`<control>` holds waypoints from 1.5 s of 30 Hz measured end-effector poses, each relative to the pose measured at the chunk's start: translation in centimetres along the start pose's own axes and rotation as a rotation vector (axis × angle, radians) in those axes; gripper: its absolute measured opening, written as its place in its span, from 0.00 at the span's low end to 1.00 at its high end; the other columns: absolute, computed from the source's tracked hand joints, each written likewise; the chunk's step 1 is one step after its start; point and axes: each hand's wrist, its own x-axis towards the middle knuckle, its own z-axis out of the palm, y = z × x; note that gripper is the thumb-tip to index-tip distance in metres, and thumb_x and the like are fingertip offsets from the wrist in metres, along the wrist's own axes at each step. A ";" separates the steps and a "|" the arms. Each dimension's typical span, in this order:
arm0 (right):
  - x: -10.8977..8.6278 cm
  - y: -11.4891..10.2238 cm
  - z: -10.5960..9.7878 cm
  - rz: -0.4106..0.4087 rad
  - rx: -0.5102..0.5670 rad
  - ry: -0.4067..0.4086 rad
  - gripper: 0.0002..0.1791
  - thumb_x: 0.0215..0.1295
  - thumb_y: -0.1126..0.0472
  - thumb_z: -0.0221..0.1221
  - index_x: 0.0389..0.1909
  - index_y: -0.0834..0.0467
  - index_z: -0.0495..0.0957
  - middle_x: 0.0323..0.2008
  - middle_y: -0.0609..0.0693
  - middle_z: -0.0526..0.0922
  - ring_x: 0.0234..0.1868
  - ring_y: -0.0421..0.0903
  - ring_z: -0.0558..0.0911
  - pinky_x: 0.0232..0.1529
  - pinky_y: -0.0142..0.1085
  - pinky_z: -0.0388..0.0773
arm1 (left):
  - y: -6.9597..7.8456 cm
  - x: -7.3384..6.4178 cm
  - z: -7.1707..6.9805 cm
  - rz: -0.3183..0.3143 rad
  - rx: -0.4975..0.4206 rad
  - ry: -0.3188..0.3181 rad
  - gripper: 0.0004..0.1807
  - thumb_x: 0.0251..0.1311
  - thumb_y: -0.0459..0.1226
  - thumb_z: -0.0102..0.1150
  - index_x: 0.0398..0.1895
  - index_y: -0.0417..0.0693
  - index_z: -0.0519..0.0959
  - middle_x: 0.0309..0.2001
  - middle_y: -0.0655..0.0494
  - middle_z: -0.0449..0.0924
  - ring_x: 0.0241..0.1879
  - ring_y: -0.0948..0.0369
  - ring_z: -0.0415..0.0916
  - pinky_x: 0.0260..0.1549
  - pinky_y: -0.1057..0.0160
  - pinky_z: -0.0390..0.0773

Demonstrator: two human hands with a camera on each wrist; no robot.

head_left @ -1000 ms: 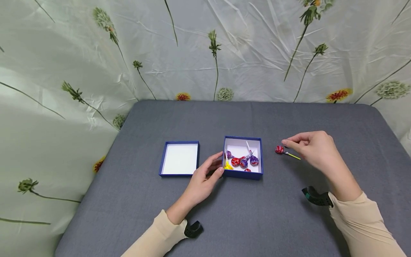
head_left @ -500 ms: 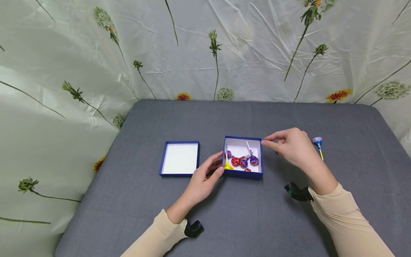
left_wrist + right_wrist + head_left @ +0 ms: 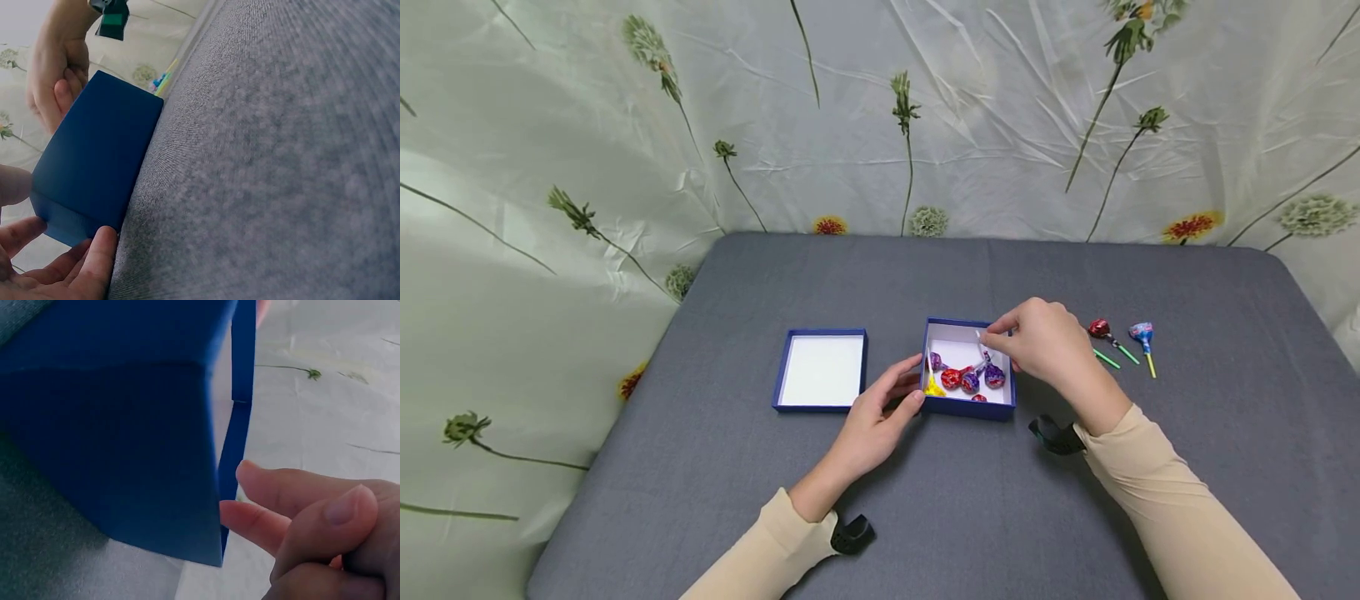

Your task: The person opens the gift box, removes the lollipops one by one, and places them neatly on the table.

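Resting my left hand (image 3: 876, 425) against the left wall of the blue box (image 3: 967, 408): thumb at the near corner, fingers relaxed along the side, not clenched. The box sits on the grey desk (image 3: 955, 517), open side up, white inside.

Right hand (image 3: 1045, 342): over the far part of the box's right wall, thumb and forefinger close together at the tip of a white stick. That stick rises from a purple lolly (image 3: 994, 377) in the box. Cannot tell whether the fingertips grip it; the right wrist view shows fingers at the rim but not the stick.

Also in the box: a red lolly (image 3: 951, 379), two further purple ones, a yellow lolly (image 3: 934, 387) at the near left corner, and part of a second red one at the near wall.

On the desk, right of the box: a dark red lolly (image 3: 1099, 327) on a green stick, a blue lolly (image 3: 1141, 332) on a yellow stick just beside it, and another green stick (image 3: 1107, 359), partly hidden by my right hand.

Lid (image 3: 820, 371): left of the box, apart from it, white inside up.
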 end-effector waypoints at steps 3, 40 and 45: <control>0.4 -0.4 0.3 0.018 -0.032 -0.005 0.16 0.64 0.46 0.65 0.43 0.52 0.89 0.12 0.45 0.79 0.23 0.44 0.77 0.22 0.37 0.64 | 0.0 0.0 0.0 0.008 0.002 0.003 0.26 0.74 0.44 0.53 0.73 0.61 0.66 0.67 0.54 0.75 0.62 0.57 0.77 0.53 0.62 0.83; 1.6 -1.3 2.7 0.021 -0.171 0.108 0.11 0.64 0.52 0.64 0.30 0.54 0.89 0.25 0.51 0.84 0.24 0.48 0.76 0.19 0.37 0.68 | 0.0 0.1 0.0 0.008 -0.007 -0.002 0.26 0.73 0.44 0.54 0.73 0.62 0.67 0.67 0.51 0.75 0.62 0.55 0.77 0.54 0.57 0.83; 1.5 -1.2 2.6 0.024 -0.134 0.092 0.10 0.64 0.53 0.64 0.28 0.53 0.88 0.26 0.50 0.84 0.25 0.47 0.77 0.21 0.37 0.68 | 0.1 0.0 -0.1 0.016 -0.014 -0.002 0.26 0.73 0.44 0.55 0.73 0.60 0.67 0.66 0.50 0.75 0.62 0.54 0.77 0.53 0.57 0.83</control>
